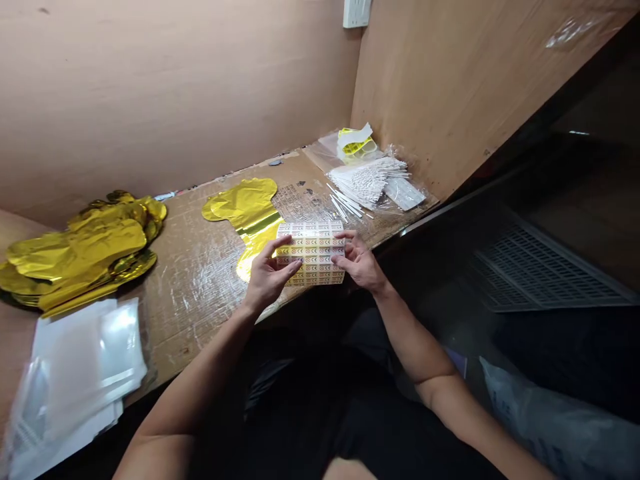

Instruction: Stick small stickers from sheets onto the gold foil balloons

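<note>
Between my two hands is a sheet of small printed stickers (313,257) with CE marks in rows, curved like part of a roll. My left hand (269,275) grips its left edge, thumb on the front face. At the right edge, my right hand (361,265) pinches it between thumb and fingers. Behind the sheet a gold foil balloon (250,203), flat and bone-like in outline, lies on the cardboard-topped table (187,280); its near right part is hidden by the sticker sheet and my left hand.
Stacked gold foil balloons (80,247) lie at the left, with clear plastic bags (95,373) in front. White paper sticks (363,183) and a yellow-and-white strip (356,140) sit at the back right. A wooden panel (450,80) borders the right side.
</note>
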Action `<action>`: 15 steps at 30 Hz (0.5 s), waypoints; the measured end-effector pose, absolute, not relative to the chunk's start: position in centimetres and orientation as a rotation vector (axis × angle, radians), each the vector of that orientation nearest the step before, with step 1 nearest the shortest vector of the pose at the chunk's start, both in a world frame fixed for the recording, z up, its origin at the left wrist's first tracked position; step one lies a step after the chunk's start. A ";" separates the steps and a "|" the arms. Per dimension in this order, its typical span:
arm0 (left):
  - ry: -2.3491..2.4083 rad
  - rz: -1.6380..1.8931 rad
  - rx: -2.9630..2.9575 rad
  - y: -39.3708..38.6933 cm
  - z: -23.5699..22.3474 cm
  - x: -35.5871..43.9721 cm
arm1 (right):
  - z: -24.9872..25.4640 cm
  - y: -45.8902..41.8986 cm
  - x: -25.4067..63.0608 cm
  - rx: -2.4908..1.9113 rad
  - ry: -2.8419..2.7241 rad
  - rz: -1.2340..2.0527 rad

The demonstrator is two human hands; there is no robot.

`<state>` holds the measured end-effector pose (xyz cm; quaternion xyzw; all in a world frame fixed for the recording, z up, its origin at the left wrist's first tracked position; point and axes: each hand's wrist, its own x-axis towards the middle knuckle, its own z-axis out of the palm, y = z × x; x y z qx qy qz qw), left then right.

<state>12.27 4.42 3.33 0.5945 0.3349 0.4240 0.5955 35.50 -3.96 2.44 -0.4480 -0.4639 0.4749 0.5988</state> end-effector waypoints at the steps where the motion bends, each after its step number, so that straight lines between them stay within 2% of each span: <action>1: 0.778 0.984 1.378 4.2 3.3 12.2 | 2.6 -3.7 34.7 -1.040 -1.045 1.105; 8: 0.953 1.073 1.767 5.2 5.0 9.0 | 3.7 -4.0 33.9 -1.121 -1.067 1.118; 11: 0.834 0.914 1.805 5.7 5.6 8.5 | 4.2 -4.1 33.7 -1.144 -1.102 1.178; 13: 0.772 0.830 1.691 5.9 5.7 8.7 | 4.6 -3.9 33.8 -1.232 -1.184 1.062; 15: 0.764 0.828 1.605 6.2 5.7 9.1 | 5.1 -3.4 33.9 -1.347 -1.293 0.804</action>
